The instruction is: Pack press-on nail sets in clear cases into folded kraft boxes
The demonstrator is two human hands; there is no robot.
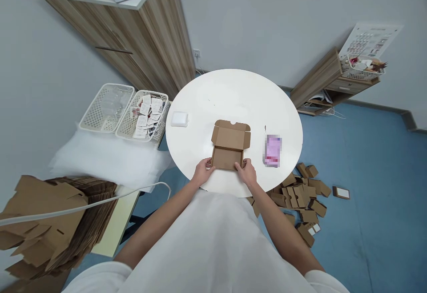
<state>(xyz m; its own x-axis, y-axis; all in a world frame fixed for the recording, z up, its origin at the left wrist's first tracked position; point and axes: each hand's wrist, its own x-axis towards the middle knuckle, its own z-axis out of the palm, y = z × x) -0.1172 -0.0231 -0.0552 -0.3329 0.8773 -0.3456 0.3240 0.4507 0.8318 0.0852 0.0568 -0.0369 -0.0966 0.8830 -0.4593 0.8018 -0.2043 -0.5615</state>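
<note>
A small brown cardboard box (230, 144) lies open on the round white table (233, 102), its lid flap tipped back. My left hand (203, 171) grips the box's near left corner, fingers curled on the wall. My right hand (246, 171) holds the near right corner the same way. A white foam pad (179, 118) lies on the table's left side. A pink and white packet (272, 150) lies to the right of the box.
Two white perforated baskets (126, 110) sit left of the table on white padding, one holding small cards. Flat cardboard blanks (50, 222) are stacked at lower left. Several folded boxes (303, 195) lie on the blue floor at right. Wooden cabinets stand along the wall.
</note>
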